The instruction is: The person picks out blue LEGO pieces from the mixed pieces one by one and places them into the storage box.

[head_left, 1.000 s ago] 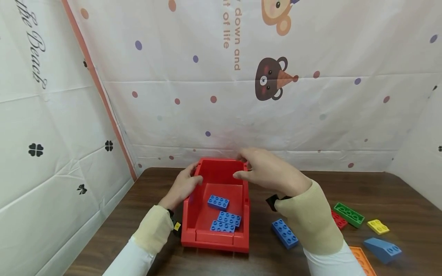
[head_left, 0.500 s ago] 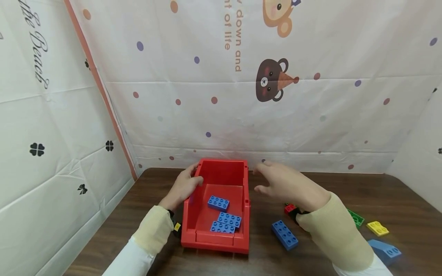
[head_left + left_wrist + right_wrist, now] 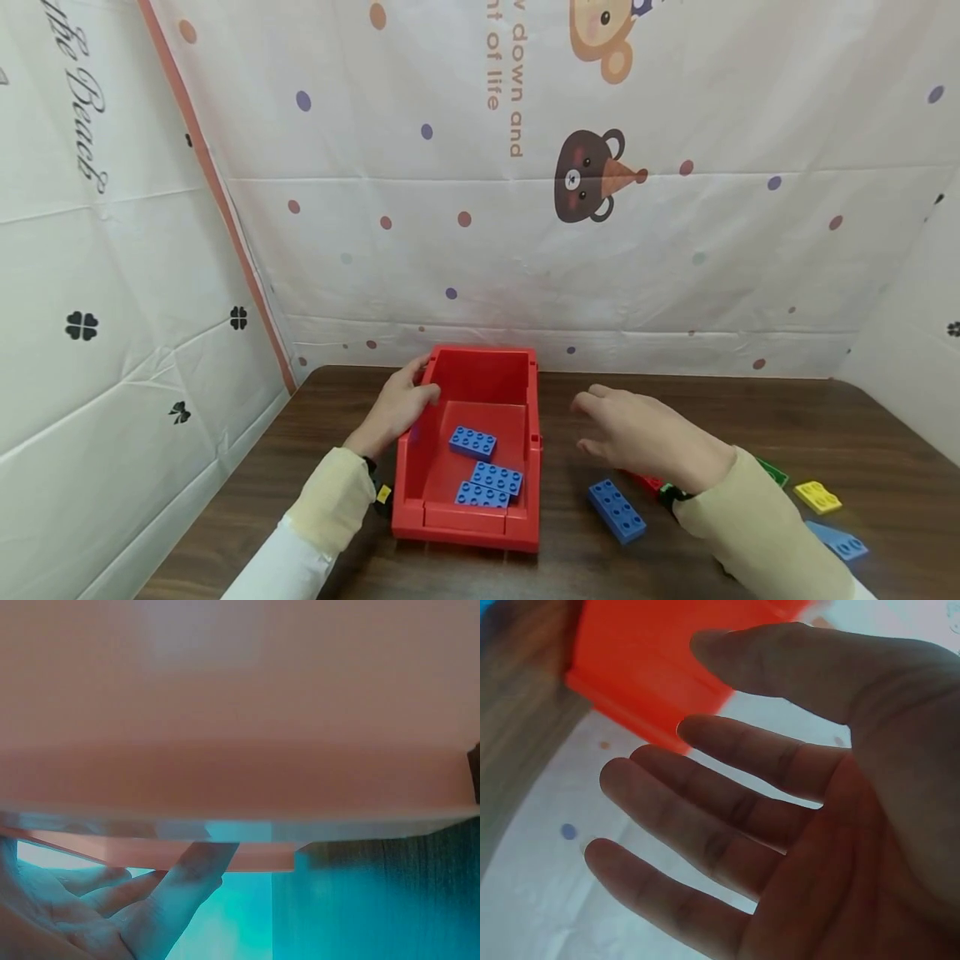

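A red plastic bin [image 3: 465, 518] stands on the table with several blue toy bricks [image 3: 472, 442] lying inside. My left hand [image 3: 393, 407] grips the bin's left wall, its thumb over the rim. In the left wrist view, the bin's wall [image 3: 240, 780] fills the upper part and partly hides the fingers. To the right of the bin, my right hand [image 3: 645, 433] hovers over the table, holding nothing. The right wrist view shows its fingers [image 3: 690, 847] spread and loosely bent, the bin beyond them. Nearest below this hand lies a loose blue brick [image 3: 617, 511].
Farther right lie a yellow plate piece [image 3: 818, 497], a light blue sloped brick [image 3: 840, 540] and a green piece [image 3: 772, 472]. A red brick [image 3: 647, 482] shows partly under the right wrist. A printed white cloth [image 3: 420, 258] hangs behind the dark wooden table [image 3: 558, 575].
My right hand has left the bin's right rim and moved right and towards me, its forearm now covering some loose bricks. The left hand and the bin have stayed in place.
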Demonstrator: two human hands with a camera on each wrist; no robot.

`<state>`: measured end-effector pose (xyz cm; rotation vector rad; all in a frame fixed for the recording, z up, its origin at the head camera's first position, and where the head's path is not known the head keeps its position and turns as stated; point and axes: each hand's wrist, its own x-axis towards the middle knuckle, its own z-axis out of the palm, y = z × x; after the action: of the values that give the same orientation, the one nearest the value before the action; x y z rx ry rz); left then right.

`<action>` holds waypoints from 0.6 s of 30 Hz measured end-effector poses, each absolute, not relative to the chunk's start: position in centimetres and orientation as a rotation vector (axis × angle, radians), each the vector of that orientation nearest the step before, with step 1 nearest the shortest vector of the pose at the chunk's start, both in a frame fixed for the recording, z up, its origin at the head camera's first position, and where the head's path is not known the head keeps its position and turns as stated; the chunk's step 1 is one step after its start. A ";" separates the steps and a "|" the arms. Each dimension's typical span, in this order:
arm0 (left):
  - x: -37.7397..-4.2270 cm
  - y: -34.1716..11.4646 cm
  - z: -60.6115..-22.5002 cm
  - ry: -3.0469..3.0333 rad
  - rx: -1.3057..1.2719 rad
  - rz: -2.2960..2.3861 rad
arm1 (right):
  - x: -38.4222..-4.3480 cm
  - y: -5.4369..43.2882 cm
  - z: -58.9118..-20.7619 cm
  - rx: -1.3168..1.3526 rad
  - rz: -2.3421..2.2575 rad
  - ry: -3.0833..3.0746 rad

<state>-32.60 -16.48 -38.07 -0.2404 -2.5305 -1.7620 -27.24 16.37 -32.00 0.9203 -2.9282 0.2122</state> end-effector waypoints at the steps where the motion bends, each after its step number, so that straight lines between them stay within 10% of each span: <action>1: -32.5 -16.5 -38.1 -2.528 -0.237 -1.767 | -27.2 16.6 -32.3 0.927 0.213 -2.936; 18: -32.7 -16.4 -38.0 -2.548 -0.227 -1.717 | -26.9 18.6 -35.5 0.991 0.316 -3.076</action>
<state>-32.68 -16.39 -38.03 -0.2272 -2.5484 -1.7168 -26.89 18.56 -35.47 0.9915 -3.0761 0.3161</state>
